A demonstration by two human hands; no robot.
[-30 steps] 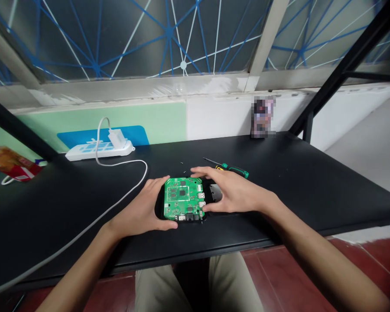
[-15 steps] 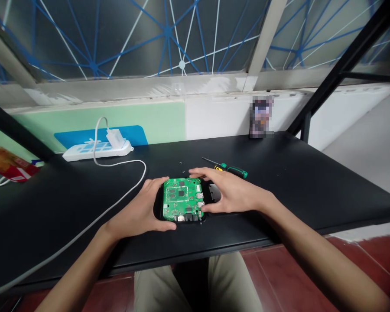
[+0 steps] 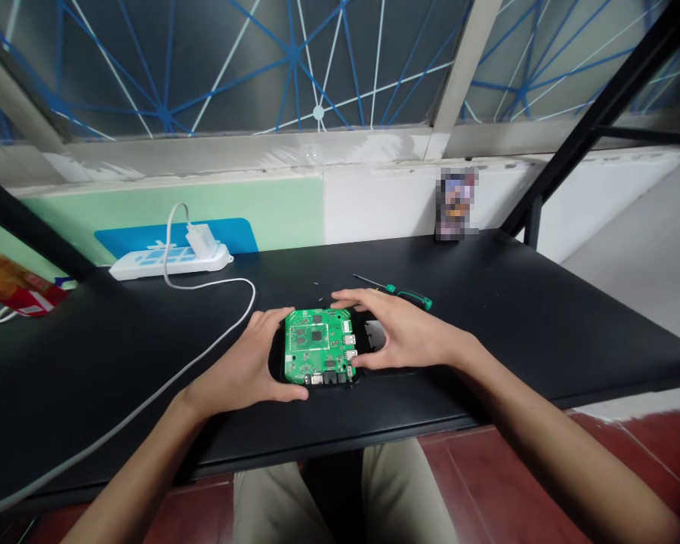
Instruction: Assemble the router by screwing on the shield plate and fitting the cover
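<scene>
A green circuit board (image 3: 316, 344) with metal ports along its right and front edges lies in a shallow black case (image 3: 279, 363) on the table. My left hand (image 3: 249, 361) clasps the case's left side, thumb at the front and fingers at the back. At the board's right edge, my right hand (image 3: 405, 332) has its thumb by the ports and its fingertips at the back right corner. Under the right palm shows a grey metal piece (image 3: 375, 335), partly covered. Behind that hand lies a green-and-black screwdriver (image 3: 412, 298).
Two tiny screws (image 3: 319, 298) lie behind the board. A white power strip (image 3: 173, 261) holds a plugged charger (image 3: 202, 240), whose white cable (image 3: 204, 351) crosses the table's left side. A red and orange packet (image 3: 20, 285) sits far left; a pixelated object (image 3: 456, 205) stands at the back.
My right fingers have shifted slightly up, covering more of a yellow handle beside the screwdriver. The board's front right corner sits a little lower in the case. My left hand stays put.
</scene>
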